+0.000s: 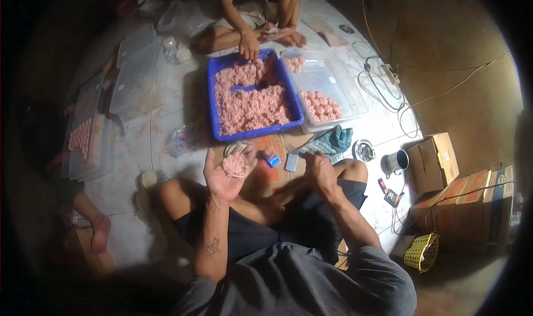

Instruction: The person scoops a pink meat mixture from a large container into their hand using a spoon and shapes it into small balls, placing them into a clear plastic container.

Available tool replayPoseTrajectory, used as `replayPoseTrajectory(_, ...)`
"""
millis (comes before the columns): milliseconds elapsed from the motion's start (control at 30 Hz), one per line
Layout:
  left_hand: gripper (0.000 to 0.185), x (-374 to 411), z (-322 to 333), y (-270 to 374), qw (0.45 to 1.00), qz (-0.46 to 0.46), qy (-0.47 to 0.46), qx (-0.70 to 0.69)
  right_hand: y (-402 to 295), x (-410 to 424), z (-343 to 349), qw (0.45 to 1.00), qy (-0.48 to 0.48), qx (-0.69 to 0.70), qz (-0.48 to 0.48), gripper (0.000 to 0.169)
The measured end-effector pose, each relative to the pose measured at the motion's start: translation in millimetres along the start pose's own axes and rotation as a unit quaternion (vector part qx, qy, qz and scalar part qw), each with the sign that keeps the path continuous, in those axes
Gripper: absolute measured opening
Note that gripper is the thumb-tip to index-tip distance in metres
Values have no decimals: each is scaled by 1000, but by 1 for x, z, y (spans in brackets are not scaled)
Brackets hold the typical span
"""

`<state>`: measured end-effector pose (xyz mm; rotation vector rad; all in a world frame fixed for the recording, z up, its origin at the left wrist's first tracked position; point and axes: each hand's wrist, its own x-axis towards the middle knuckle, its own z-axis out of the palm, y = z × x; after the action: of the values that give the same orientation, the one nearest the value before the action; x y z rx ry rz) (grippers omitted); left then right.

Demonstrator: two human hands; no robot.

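Observation:
My left hand [222, 187] is palm up, bearing a flattened clump of pink minced mixture [235, 165] on what looks like a thin pale round wrapper. Curled fingers on my right hand [320, 174] sit above my knee, near a grey rectangular object [291, 162], perhaps a phone. Something small and dark shows at those fingertips, too blurred to name. Beyond both hands lies a blue plastic tray [257, 133] of pink mixture, with a bare patch in its middle. Beside it a clear plastic container [312, 76] holds rows of pink balls [320, 106].
Opposite, another person's hand [249, 45] reaches into the tray. A teal cloth [333, 143], a metal mug [395, 162] and cardboard boxes [433, 162] stand at right, near loose cables [387, 97]. Stacked clear containers [139, 82] and another person's foot [100, 232] are at left.

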<state>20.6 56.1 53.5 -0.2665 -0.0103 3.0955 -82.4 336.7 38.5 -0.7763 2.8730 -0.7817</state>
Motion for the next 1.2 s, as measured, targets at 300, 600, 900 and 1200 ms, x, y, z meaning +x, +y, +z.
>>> replayPoseTrajectory(300, 91, -2, 25, -9, 989, -71, 12, 128, -89, 2, -79, 958, -135, -57, -247, 55)
replayPoseTrajectory(600, 91, -6, 2, -11, 992, 111, 32, 49, -125, -3, -68, 983, -132, 31, -127, 45)
replayPoseTrajectory(900, 75, 6, -17, -6, 986, 114, 53, 112, -125, -32, -21, 977, -50, 188, -85, 40)
replayPoseTrajectory(1200, 89, -5, -5, 2, 988, -41, 89, 122, -78, -7, -29, 968, -106, 96, -204, 49)
